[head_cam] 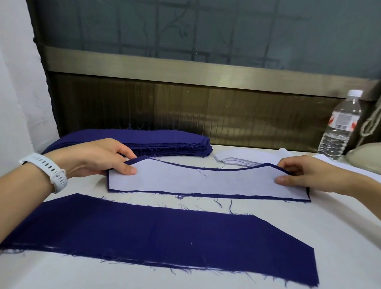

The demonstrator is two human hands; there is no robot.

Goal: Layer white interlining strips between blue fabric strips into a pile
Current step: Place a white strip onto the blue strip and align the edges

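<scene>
On my feed the white interlining strip (205, 182) reads as matt and smooth, almost papery. The blue fabric strip (159, 237) nearest me is matt woven cloth, its cut edges frayed into loose threads, and the blue stack (163, 141) frays the same way. The table cover (344, 249) looks like plain off-white cloth, though I can't be sure. The bottle (338, 126) is clear, glossy, ribbed plastic. The watch strap (53, 173) is smooth and white. The window rail (188, 67) is brushed metal.

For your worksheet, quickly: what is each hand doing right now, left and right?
Left hand: pinching the left end of the white interlining strip.
Right hand: pinching that strip's right end.
</scene>
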